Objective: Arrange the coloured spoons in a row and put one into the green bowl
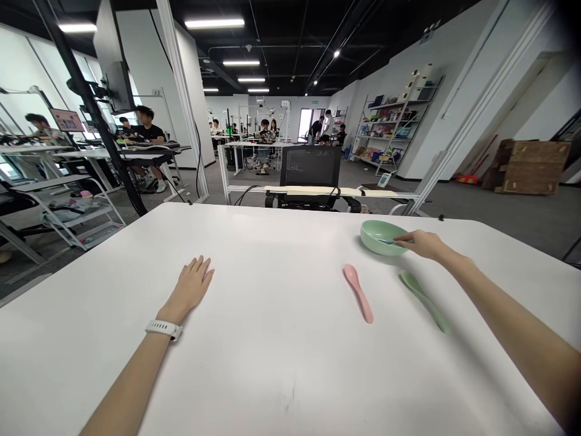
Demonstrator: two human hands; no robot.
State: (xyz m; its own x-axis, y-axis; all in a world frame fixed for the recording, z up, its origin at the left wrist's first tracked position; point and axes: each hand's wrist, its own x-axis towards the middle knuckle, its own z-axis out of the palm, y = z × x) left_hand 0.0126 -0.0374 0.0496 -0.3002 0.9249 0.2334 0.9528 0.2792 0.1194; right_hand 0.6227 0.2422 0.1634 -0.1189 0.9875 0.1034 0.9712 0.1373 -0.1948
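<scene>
My left hand [191, 286] lies flat on the white table [272, 363], fingers stretched out, holding nothing; a white watch sits on its wrist. My right hand [420, 243] reaches to the rim of a pale green bowl [380, 235] at the far right, its fingers pinched on a small blue thing that lies in the bowl. A pink spoon [358, 292] lies on the table in front of the bowl. A green spoon [425, 300] lies to its right, beside my right forearm.
Beyond the table's far edge stand a dark monitor [310, 166] on a low bench, metal frames and shelving [390, 130]. Several people sit at desks at the left and in the background. A brown crate [529, 166] stands at the far right.
</scene>
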